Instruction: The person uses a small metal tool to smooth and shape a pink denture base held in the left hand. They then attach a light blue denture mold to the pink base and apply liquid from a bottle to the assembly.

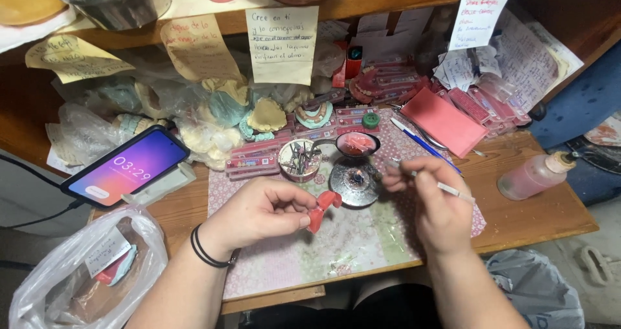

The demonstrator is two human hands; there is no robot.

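At the centre of the frame, a small round cup [299, 159] filled with metal tools is seen beside a dark bowl [357, 144] of pink wax. Just below, a red wax piece [321, 209] is pinched by the left hand [262, 214], while a thin tool [438, 185] is gripped by the raised right hand [432, 203] near a small burner [354, 181].

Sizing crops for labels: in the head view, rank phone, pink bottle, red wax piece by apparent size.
1. phone, largest
2. pink bottle
3. red wax piece, smallest, pinched in the left hand
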